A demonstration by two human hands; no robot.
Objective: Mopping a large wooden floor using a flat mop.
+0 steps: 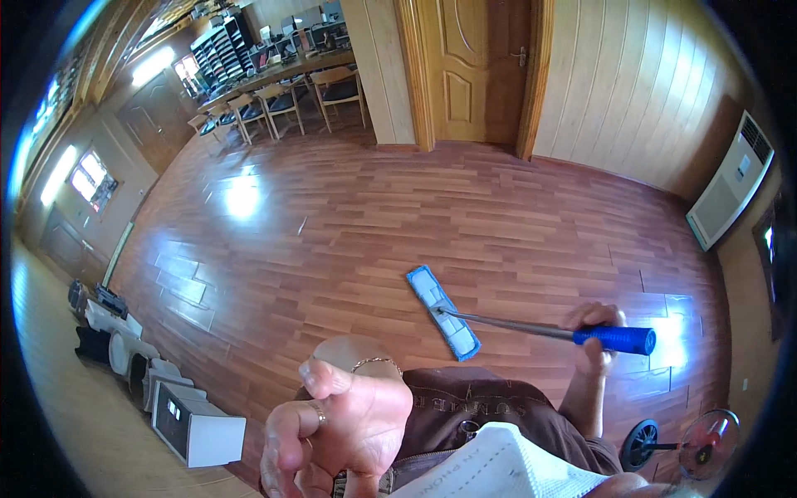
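Note:
A flat mop (459, 334) with a blue-edged, pale blue pad lies on the wooden floor in front of me. From the pad its thin metal pole (508, 325) runs up toward the right, ending in a blue grip (627, 339). My right hand (594, 314) is wrapped round that grip near its lower end, fingers on the far side and thumb on the near side. My left hand (357, 415) is raised close to the camera, palm turned up, fingers loosely bent and apart. Nothing lies in it; a ring and a bracelet show on it.
Wood-effect floor (332, 191) stretches ahead. A closed door (473, 66) stands at the far side, an air conditioner (730, 183) at right, chairs (282, 100) by a long table at far left. A white box (199, 427) is near left; a round-based fan (707, 444) is near right.

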